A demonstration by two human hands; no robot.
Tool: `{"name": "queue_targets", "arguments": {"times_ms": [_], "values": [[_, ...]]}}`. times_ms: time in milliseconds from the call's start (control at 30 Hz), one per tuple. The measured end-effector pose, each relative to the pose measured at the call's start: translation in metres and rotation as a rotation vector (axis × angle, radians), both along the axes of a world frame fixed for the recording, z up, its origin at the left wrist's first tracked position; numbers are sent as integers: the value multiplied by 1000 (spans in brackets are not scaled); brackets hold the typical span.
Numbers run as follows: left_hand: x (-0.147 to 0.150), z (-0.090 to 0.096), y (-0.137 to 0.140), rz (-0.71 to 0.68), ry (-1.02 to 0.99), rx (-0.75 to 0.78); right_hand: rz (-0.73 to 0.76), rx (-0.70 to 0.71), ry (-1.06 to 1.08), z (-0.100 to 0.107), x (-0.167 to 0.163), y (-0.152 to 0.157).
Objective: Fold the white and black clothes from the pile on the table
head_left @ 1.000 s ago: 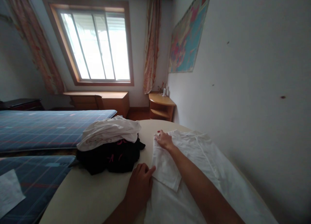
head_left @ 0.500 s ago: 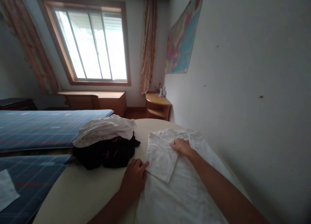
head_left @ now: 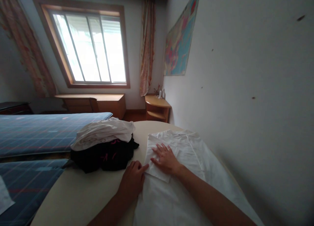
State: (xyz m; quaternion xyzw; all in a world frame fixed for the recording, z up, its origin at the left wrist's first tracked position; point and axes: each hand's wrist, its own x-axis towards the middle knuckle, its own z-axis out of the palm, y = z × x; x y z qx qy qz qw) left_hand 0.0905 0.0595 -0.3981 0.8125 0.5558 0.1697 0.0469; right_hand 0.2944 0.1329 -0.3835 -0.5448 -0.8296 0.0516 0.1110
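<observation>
In the head view, a big white cloth [head_left: 176, 200] lies flat on the round table [head_left: 80, 193], its long way running from the person to the far edge. A folded flap [head_left: 156, 174] sits on top, along its left side. The right hand [head_left: 165, 158] is right on the flap, palm down, fingers spread, so it is the nearer of the 2. The left hand [head_left: 132, 177] is at the cloth's left edge, its pointing digit touching the flap's side; I can't tell if it pinches. The 2 hands are close but apart. Left of them sits a black cloth [head_left: 104, 159] with a pale cloth [head_left: 103, 133] on top.
</observation>
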Motion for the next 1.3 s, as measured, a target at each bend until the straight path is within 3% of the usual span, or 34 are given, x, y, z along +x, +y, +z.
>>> {"name": "queue_targets", "arguments": {"times_ms": [67,167,500,833,967,1133,1300], "values": [[0,0,0,13,1,7,3,-106,20,-6,-3,-3],[0,1,-1,41,16,2,-16,-153,27,-9,-3,-3],[-12,8,6,171,156,-38,-29,-154,9,-8,-23,10],[-11,17,1,272,97,-74,-15,-98,9,-2,-31,15],[-6,13,0,285,0,-93,-71,-31,100,12,-41,13],[2,10,-2,249,-244,-126,-217,-111,157,29,-64,19],[10,9,-9,217,-314,-96,-253,-206,144,35,-80,24]]}}
